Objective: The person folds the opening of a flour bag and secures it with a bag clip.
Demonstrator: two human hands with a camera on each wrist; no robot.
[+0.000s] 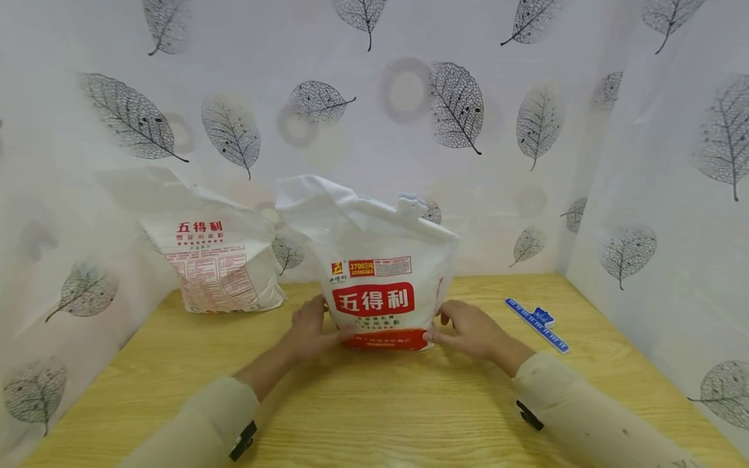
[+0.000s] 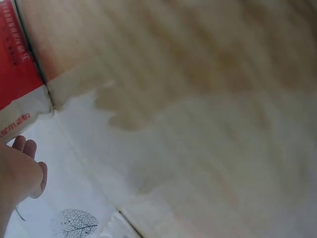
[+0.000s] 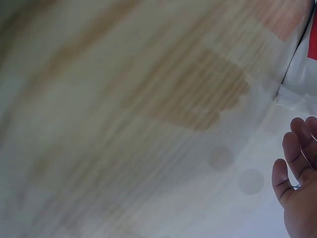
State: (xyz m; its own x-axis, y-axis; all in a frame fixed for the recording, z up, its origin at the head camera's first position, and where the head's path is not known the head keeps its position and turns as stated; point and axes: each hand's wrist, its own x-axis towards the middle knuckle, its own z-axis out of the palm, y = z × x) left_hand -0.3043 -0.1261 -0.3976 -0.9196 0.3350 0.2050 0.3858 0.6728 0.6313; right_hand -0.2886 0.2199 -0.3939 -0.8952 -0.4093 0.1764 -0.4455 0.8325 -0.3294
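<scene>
Near the middle of the table, a white flour bag (image 1: 374, 260) with red printed panels stands upright, its crumpled top leaning left. My left hand (image 1: 313, 328) is at its lower left side, thumb across the front and fingers beside the edge. At the lower right side is my right hand (image 1: 471, 328), its thumb by the red bottom band. Loosely bent fingers of the right hand (image 3: 299, 163) appear in the right wrist view, just off the bag's corner. In the left wrist view, bent fingers (image 2: 32, 158) lie close to the bag; their contact is partly hidden.
A second white flour bag (image 1: 225, 273), lettered in red, stands at the back left. To the right lies a blue strip (image 1: 535, 324) with white marks, a small blue clip-like piece (image 1: 543, 316) beside it. Leaf-patterned sheeting (image 1: 363, 156) encloses the wooden table (image 1: 374, 409).
</scene>
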